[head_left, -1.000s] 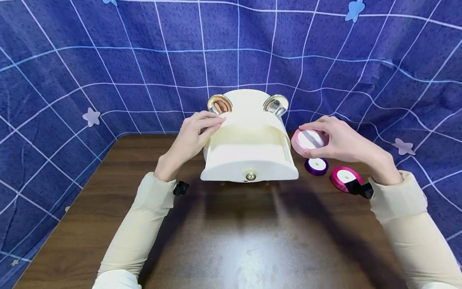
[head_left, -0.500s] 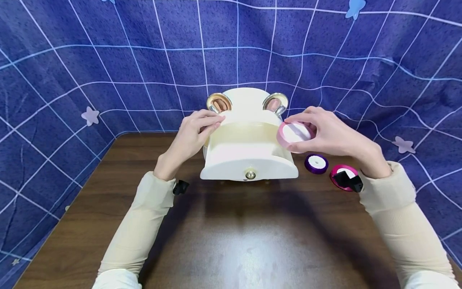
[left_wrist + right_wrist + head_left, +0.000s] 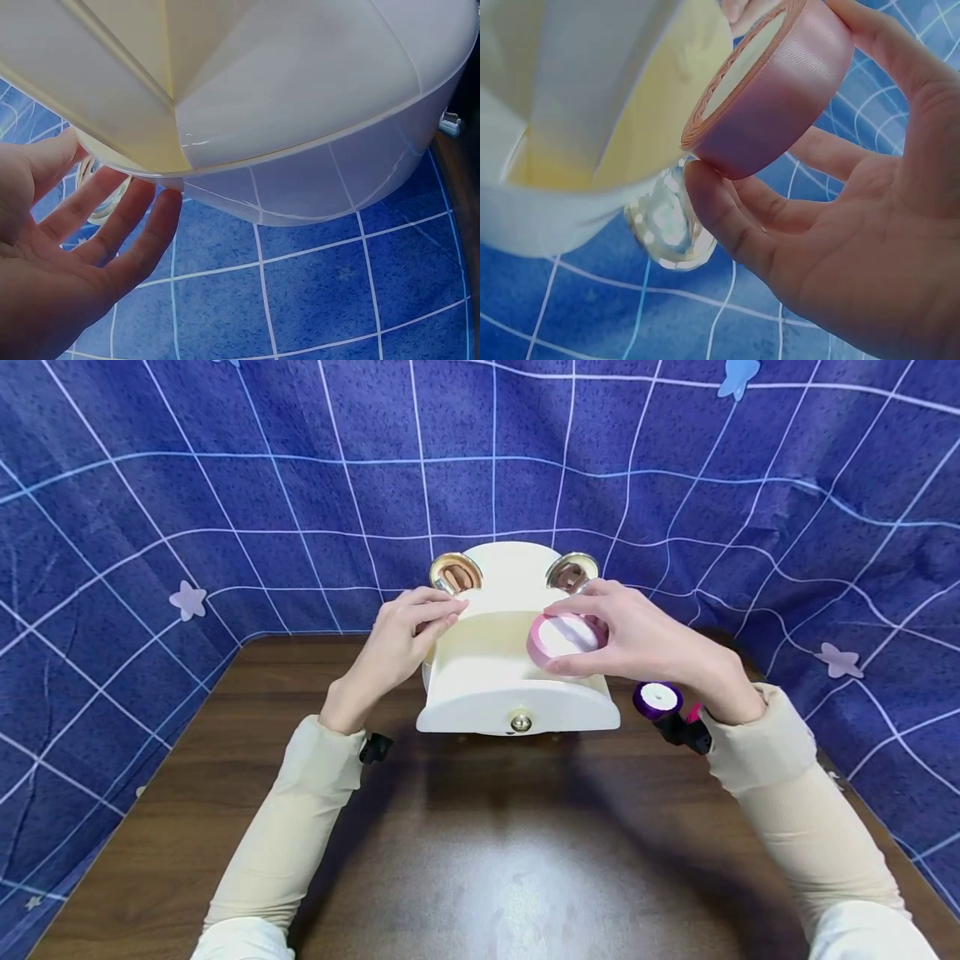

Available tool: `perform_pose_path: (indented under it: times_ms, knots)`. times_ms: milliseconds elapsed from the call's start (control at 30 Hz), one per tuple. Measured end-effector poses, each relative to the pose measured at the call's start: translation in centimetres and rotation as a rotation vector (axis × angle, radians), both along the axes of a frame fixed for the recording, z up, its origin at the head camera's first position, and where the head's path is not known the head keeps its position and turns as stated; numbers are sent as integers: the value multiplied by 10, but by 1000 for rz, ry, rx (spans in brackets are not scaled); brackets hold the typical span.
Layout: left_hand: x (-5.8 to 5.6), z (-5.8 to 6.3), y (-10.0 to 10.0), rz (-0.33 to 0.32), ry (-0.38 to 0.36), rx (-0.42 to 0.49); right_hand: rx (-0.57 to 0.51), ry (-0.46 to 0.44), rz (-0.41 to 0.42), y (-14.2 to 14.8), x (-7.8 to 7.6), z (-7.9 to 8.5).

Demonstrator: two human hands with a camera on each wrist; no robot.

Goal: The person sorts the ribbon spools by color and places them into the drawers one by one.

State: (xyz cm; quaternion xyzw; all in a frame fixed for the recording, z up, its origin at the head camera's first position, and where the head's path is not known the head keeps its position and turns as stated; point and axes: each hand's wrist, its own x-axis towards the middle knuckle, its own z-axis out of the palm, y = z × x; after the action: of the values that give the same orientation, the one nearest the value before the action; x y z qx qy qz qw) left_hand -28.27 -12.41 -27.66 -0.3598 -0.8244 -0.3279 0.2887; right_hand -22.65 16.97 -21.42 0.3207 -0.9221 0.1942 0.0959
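Observation:
A cream-white box (image 3: 517, 710) with two shiny gold ear-like rings and a round metal knob stands at the middle of the table, its front open. My left hand (image 3: 401, 635) holds the box's upper left edge; in the left wrist view its fingertips (image 3: 169, 199) are curved against the outside of the rim. My right hand (image 3: 637, 635) grips a spool of pink ribbon (image 3: 566, 637) over the right part of the opening. In the right wrist view the pink ribbon spool (image 3: 780, 97) is tilted between thumb and fingers, close to the box's rim.
A purple ribbon spool (image 3: 658, 697) lies on the brown table (image 3: 495, 843) right of the box. A magenta spool (image 3: 694, 712) beside it is mostly hidden by my right wrist. A blue gridded cloth (image 3: 495, 493) hangs behind the table.
My right hand has carried the pink ribbon spool leftward, from beside the box to over its opening. My left hand and the box have stayed in place.

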Motion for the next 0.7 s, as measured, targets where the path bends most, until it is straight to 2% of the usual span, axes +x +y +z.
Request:
perform_pose_path:
  times_ms: [500,600,700]
  knots:
    - [-1,0,0,-1,-3,8,-32,85,31,-26,2,-6]
    - [-1,0,0,-1,-1,9,-104,147,52,-25,6,-8]
    - [0,-2,-1,3,3,10,-241,234,103,-24,14,-13]
